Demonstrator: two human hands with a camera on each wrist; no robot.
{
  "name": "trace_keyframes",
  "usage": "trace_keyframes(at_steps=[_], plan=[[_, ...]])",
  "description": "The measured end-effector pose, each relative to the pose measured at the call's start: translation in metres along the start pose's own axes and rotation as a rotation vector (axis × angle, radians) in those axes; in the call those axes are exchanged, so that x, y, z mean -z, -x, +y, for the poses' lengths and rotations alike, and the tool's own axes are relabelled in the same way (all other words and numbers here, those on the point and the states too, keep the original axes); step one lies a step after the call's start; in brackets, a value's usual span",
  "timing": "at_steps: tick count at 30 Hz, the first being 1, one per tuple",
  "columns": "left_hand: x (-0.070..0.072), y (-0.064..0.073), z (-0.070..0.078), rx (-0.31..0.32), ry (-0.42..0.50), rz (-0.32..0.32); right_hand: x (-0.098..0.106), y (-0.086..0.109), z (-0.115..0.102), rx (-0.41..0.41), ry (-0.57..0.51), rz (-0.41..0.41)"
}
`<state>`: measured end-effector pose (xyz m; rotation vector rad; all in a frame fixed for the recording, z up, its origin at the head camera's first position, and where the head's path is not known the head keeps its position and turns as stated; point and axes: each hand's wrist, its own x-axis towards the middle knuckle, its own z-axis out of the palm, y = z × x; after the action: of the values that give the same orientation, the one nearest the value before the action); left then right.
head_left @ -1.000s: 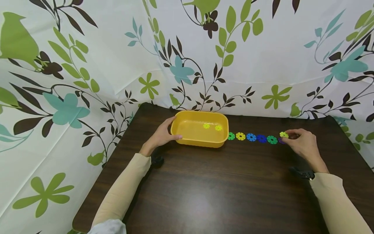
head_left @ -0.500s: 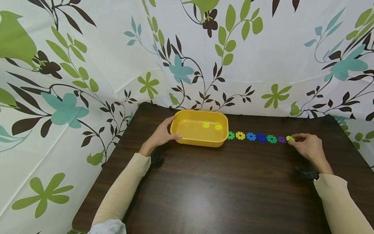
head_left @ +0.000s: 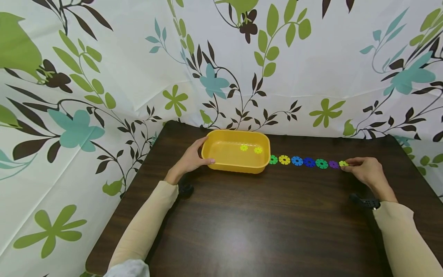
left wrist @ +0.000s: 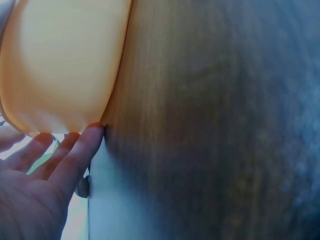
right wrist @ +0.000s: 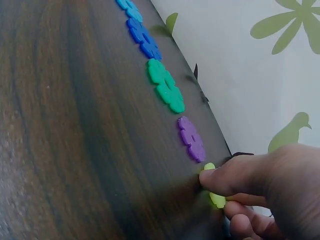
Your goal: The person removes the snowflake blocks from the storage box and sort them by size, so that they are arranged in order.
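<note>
My left hand (head_left: 188, 159) grips the left end of a yellow plastic tub (head_left: 235, 168), thumb at the front rim and fingers along the end wall. Two yellow-green flower-shaped discs (head_left: 258, 150) lie in it. At the right, my right hand (head_left: 369, 173) pinches another yellow-green flower disc (right wrist: 217, 199) between thumb and fingers, low at the tabletop. Beside it lies a purple disc (right wrist: 191, 139), with a small gap between them. From there a row runs left to the tub: green (head_left: 322, 164), dark blue (head_left: 309, 162), light blue (head_left: 297, 161), yellow (head_left: 284, 160) and green (head_left: 273, 159).
All this stands on a dark wood-grain table (head_left: 263, 223). Behind it hangs a white cloth (head_left: 311, 69) printed with leaves and birds, meeting the table's back edge just beyond the row. Black straps (head_left: 367, 202) sit on the wrists.
My right hand has moved slightly right and lowered the yellow-green disc from over the purple one to the row's right end. My left hand stays on the tub.
</note>
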<state>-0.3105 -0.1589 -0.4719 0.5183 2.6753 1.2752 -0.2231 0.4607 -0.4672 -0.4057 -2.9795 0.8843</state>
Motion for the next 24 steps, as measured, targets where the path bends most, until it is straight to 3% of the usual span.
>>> trace_keyframes(at_steps=[5,9,15,24], plan=[[0.0,-0.001,0.001,0.004,0.009,0.002,0.003,0.003,-0.007,0.016,-0.007,0.007],[-0.001,-0.001,0.001,0.005,0.012,0.002,0.003,0.007,-0.026,0.077,-0.008,0.053],[0.001,0.0,-0.002,-0.013,-0.003,0.004,-0.005,0.01,-0.078,0.223,-0.016,0.126],[0.0,-0.001,-0.002,-0.022,-0.002,0.004,-0.025,0.013,-0.15,0.356,-0.054,0.066]])
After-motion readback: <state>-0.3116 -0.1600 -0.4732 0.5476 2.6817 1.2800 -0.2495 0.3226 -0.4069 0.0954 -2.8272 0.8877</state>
